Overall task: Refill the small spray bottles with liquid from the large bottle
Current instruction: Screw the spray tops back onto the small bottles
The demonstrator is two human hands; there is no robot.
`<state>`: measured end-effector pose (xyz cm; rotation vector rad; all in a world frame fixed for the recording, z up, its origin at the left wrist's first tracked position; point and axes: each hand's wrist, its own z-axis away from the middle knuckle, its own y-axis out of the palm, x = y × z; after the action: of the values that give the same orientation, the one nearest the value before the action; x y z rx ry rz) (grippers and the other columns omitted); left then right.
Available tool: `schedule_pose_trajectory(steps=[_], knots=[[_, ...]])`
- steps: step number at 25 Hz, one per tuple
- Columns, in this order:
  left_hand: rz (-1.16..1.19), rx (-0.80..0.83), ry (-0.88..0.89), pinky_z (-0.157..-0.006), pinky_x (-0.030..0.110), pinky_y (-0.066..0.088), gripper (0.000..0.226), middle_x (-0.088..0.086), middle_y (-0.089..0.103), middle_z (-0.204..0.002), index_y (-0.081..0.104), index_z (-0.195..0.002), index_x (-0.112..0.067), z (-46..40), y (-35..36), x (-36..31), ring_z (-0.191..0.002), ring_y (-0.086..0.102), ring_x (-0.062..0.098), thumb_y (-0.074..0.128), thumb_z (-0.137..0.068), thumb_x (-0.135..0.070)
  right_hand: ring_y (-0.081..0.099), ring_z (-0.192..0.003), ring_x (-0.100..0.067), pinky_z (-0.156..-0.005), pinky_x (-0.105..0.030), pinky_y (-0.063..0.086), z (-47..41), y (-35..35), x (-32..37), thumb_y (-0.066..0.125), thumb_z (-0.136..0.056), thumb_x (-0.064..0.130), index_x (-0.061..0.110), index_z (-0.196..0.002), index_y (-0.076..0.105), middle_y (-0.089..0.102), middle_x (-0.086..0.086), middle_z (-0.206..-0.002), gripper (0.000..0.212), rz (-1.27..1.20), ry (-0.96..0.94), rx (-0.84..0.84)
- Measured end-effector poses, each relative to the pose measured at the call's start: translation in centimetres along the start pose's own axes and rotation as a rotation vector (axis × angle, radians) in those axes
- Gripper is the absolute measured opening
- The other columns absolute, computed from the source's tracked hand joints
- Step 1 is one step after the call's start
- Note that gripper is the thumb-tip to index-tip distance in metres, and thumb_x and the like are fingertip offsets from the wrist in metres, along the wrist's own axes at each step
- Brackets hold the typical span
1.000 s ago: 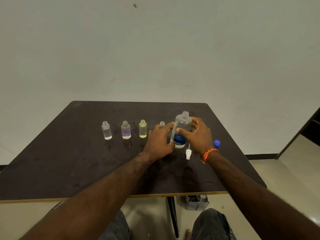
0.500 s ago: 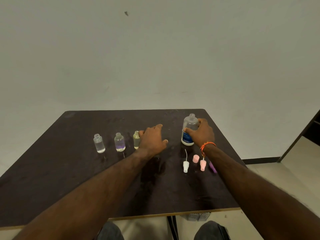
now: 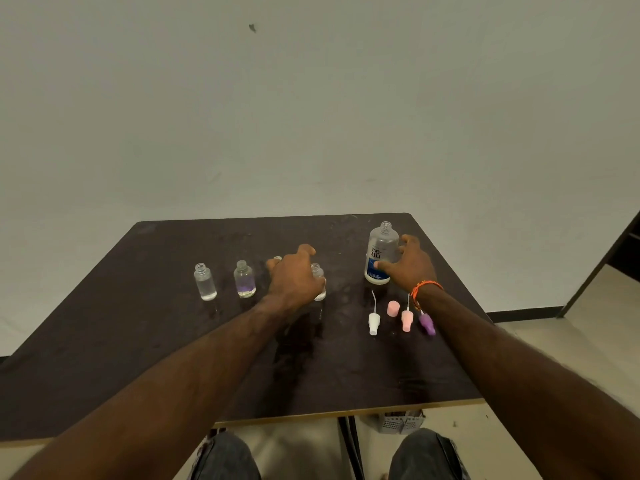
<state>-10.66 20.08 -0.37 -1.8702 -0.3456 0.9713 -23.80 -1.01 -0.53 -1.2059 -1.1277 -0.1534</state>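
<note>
Currently my right hand [image 3: 410,268] grips the uncapped large bottle [image 3: 381,252], label reading "re-nu", upright at the far right of the worktop [image 3: 138,341]. My left hand [image 3: 294,275] curls round one small bottle [image 3: 318,282] mid-row; whether it clamps it I can't tell. Further left stand a clear-liquid bottle [image 3: 205,282] and a purple-tinted bottle [image 3: 244,279], both open, with spray caps [image 3: 407,318] near my right wrist.

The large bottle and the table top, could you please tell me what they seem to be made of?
The large bottle looks like clear, glossy plastic: you can see through its upper body, it carries a blue and white printed label, and its open neck is threaded. Glass cannot be ruled out. The table top looks like dark brown laminated board with a dull, smudged finish; a pale raw edge shows along its front.
</note>
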Motion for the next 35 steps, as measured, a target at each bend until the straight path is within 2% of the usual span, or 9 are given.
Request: schedule_pose_trajectory(steps=[3,7,10,13,18,21,26,29,35], knots=[[-0.006,-0.014,0.052,-0.096,0.039,0.028,0.054,-0.007,0.071,-0.093,0.054,-0.132,-0.024,1.9,-0.7,0.9,-0.102,0.065,0.021,0.072,-0.084,-0.039,0.058,-0.12,-0.028,-0.104,-0.051,0.041,1.8,-0.2,-0.2,0.071,-0.078,0.027,0.02,-0.14,0.044,0.063,-0.001,-0.133,0.068,0.171,-0.05,-0.123],[0.032,-0.008,0.085,-0.096,0.037,0.03,0.048,-0.01,0.069,-0.095,0.06,-0.125,-0.024,4.6,-1.4,3.3,-0.102,0.066,0.02,0.075,-0.082,-0.039,0.059,-0.101,-0.027,-0.086,-0.044,0.048,4.8,0.0,-0.8,0.062,-0.077,0.012,0.02,-0.106,0.067,0.067,-0.003,-0.111,0.03,0.398,-0.381,-0.248],[0.028,-0.014,0.093,-0.086,0.034,0.021,0.041,-0.012,0.071,-0.094,0.064,-0.118,-0.026,6.3,-2.1,4.6,-0.099,0.065,0.013,0.079,-0.083,-0.042,0.061,-0.103,-0.029,-0.084,-0.043,0.051,6.6,0.6,-1.1,0.06,-0.085,0.011,0.021,-0.102,0.073,0.069,-0.002,-0.108,0.024,0.623,-0.634,0.018],[0.046,-0.03,0.094,-0.081,0.032,0.018,0.036,-0.013,0.073,-0.097,0.067,-0.114,-0.027,7.2,-2.4,5.1,-0.096,0.06,0.007,0.08,-0.085,-0.045,0.055,-0.116,-0.022,-0.095,-0.039,0.048,7.9,0.9,-0.6,0.063,-0.09,0.015,0.027,-0.121,0.068,0.064,0.003,-0.124,0.034,0.897,-0.744,0.311],[0.289,-0.056,0.064,-0.097,0.034,0.048,0.029,-0.016,0.078,-0.1,0.078,-0.108,-0.028,7.9,-0.5,6.1,-0.099,0.071,0.003,0.086,-0.083,-0.039,0.051,-0.121,-0.02,-0.1,-0.037,0.045,8.1,1.7,-0.6,0.062,-0.091,0.014,0.027,-0.129,0.061,0.059,0.002,-0.133,0.04,1.005,-0.715,0.453],[0.404,-0.087,0.01,-0.108,0.046,0.049,0.038,-0.024,0.074,-0.097,0.077,-0.115,-0.031,8.2,0.5,6.5,-0.099,0.068,-0.004,0.088,-0.081,-0.04,0.057,-0.115,-0.019,-0.098,-0.037,0.048,8.2,1.6,0.2,0.058,-0.095,0.023,0.024,-0.122,0.065,0.064,0.001,-0.125,0.027,0.901,-0.733,0.384],[0.405,-0.166,0.013,-0.104,0.047,0.049,0.037,-0.026,0.074,-0.095,0.078,-0.114,-0.035,8.9,1.3,6.6,-0.098,0.067,-0.003,0.086,-0.08,-0.045,0.065,-0.091,-0.005,-0.083,-0.021,0.053,10.8,2.6,5.6,0.075,-0.088,0.031,0.024,-0.111,0.072,0.07,0.01,-0.103,0.025,0.053,-0.585,0.043],[0.357,-0.199,-0.002,-0.103,0.04,0.039,0.039,-0.033,0.058,-0.084,0.077,-0.118,-0.037,9.3,1.4,6.3,-0.099,0.056,0.004,0.086,-0.081,-0.045,0.068,-0.084,-0.001,-0.073,-0.013,0.054,12.0,3.4,8.9,0.081,-0.083,0.034,0.022,-0.109,0.073,0.073,0.011,-0.093,0.03,-0.291,-0.465,-0.032],[0.369,-0.171,-0.011,-0.099,0.036,0.031,0.041,-0.032,0.059,-0.093,0.075,-0.123,-0.036,9.3,1.4,6.6,-0.103,0.051,0.003,0.084,-0.084,-0.045,0.067,-0.082,-0.003,-0.074,-0.018,0.056,12.1,5.6,10.5,0.079,-0.085,0.035,0.019,-0.11,0.072,0.071,0.01,-0.09,0.031,-0.276,-0.447,-0.003]])
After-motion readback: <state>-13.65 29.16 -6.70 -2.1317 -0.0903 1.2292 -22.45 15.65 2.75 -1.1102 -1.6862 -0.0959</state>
